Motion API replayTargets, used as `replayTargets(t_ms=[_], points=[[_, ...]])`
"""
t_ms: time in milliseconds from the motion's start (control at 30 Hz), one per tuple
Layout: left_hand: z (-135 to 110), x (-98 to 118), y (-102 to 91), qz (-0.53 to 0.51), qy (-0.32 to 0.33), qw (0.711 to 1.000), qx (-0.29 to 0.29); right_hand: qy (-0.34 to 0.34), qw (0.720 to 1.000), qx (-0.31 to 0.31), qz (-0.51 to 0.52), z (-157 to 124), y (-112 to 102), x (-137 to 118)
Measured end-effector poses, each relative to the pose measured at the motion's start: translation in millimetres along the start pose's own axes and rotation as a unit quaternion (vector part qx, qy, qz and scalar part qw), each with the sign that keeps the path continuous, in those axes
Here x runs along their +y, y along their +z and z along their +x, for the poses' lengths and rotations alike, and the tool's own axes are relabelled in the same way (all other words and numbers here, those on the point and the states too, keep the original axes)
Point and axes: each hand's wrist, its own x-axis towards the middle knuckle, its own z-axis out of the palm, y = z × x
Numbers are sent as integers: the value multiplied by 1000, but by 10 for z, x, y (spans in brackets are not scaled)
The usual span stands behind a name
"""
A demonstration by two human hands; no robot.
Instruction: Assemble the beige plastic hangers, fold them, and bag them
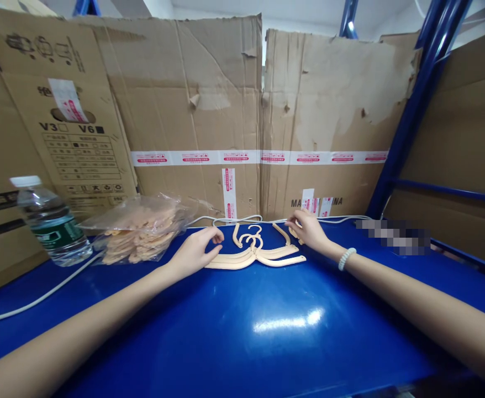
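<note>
Left hand point(195, 251) — partly hiding the hangers point(254, 254).

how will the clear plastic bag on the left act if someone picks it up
The clear plastic bag will probably feel floppy, since its film looks thin and wrinkled. The pale pieces inside look loosely heaped, so they may slide and change its shape. Tipping seems unlikely when nudged, because it lies low and wide on the blue table.

We get bright light, a white glare streak on the blue tabletop point(209, 342). Wide-angle stretch, bottle point(56, 229) leaning near left edge. We flag pixelated patch point(395, 236) right; small carton point(89, 182) print soft.
</note>
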Motion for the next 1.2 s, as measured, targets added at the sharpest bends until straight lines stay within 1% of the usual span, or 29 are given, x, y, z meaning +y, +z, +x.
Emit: replayTargets(t_ms=[200,333,500,600,800,933,1067,1200], points=[[72,-30,-8,-1,-12,1000,-14,-9,999,-30,12,172,105,-171],[50,-34,-40,-15,-19,1000,-17,-5,998,-55,9,232,148,-242],[-3,-62,-66,-25,-25,999,-9,-4,997,-74,8,262,140,-327],[-16,-68,-74,-24,-29,999,2,6,998,-59,20,267,145,-351],[-47,-14,-80,-6,-51,997,57,35,996,19,75,165,117,-334],[-123,5,-68,-6,-63,995,83,61,992,49,103,78,63,-277],[-167,8,-62,-4,-79,990,114,88,988,49,119,46,50,-206],[-165,37,-62,-2,-79,990,113,105,988,26,111,45,82,-134]])
